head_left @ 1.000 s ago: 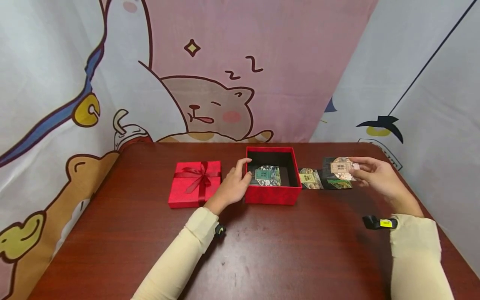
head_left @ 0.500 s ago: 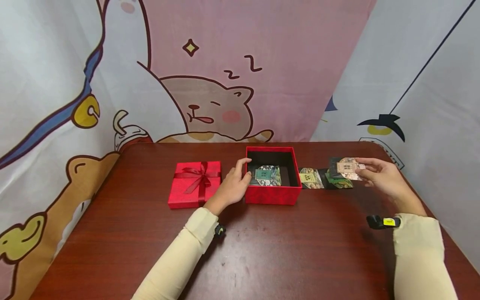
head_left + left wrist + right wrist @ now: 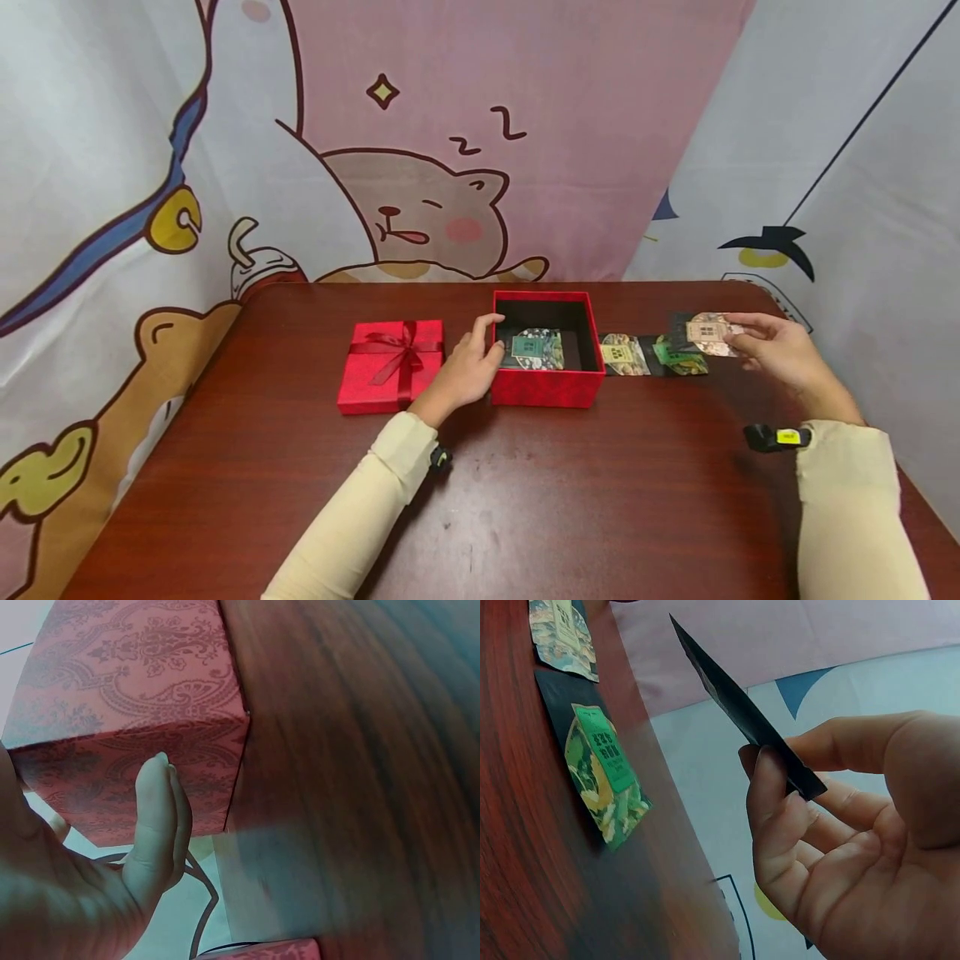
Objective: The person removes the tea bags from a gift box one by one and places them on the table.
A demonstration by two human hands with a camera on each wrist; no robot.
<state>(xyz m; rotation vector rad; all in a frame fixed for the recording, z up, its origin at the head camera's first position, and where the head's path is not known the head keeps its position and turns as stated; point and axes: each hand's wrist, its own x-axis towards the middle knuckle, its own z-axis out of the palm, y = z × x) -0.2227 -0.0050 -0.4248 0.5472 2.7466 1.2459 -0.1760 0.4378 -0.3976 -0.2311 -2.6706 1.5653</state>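
The left hand (image 3: pixel 468 367) grips the left wall of an open red box (image 3: pixel 547 390), thumb and index finger at its rim. Other fingers lie against the patterned outer wall of the box (image 3: pixel 142 667) in the left wrist view. Inside the box is a packet with a teal label (image 3: pixel 536 348). The right hand (image 3: pixel 783 354) pinches a dark packet with a pale label (image 3: pixel 707 333) between thumb and fingers, above the table. That packet (image 3: pixel 735 705) appears edge-on in the right wrist view. Below and left of it lies a green-labelled packet (image 3: pixel 684 360).
A red lid (image 3: pixel 390 367) with a ribbon bow lies left of the box. A yellow-labelled packet (image 3: pixel 622 356) lies between the box and the green-labelled one. The brown table (image 3: pixel 525 500) meets a patterned cloth (image 3: pixel 600 150) at the back.
The right hand has moved right with the pale-labelled packet, uncovering more of the green-labelled packet. The left hand stays at the box.
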